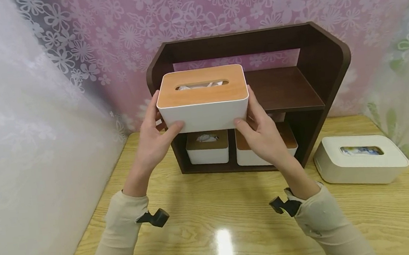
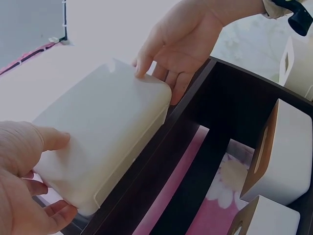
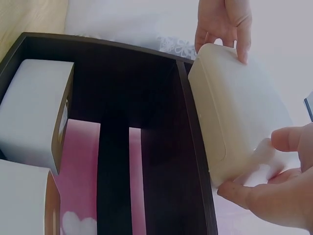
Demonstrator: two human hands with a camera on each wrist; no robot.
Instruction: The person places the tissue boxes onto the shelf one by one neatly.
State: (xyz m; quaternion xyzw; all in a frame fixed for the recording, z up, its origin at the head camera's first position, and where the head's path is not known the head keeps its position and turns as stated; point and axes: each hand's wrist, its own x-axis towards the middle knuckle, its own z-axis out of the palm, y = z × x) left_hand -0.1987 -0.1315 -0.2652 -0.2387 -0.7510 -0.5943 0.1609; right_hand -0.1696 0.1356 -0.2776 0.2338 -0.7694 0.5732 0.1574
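Observation:
Between both hands is a white tissue box (image 1: pixel 205 117) with a light wood lid, white tissue showing in its oval slot. It is held level at the front of the dark brown shelf (image 1: pixel 283 90), overlapping the left part of the upper board in the head view. My left hand (image 1: pixel 151 141) grips its left end, thumb on the front face and fingers round the side. At the opposite end my right hand (image 1: pixel 263 134) grips it the same way. In the left wrist view the box's plain underside (image 2: pixel 98 107) shows, close beside the shelf's edge.
Two more wood-lidded tissue boxes stand in the lower compartments, a smaller one (image 1: pixel 207 156) at left and a wider one (image 1: pixel 254 156) at right, partly behind my right arm. An all-white tissue box (image 1: pixel 362 169) sits on the wooden table (image 1: pixel 187 249), right of the shelf.

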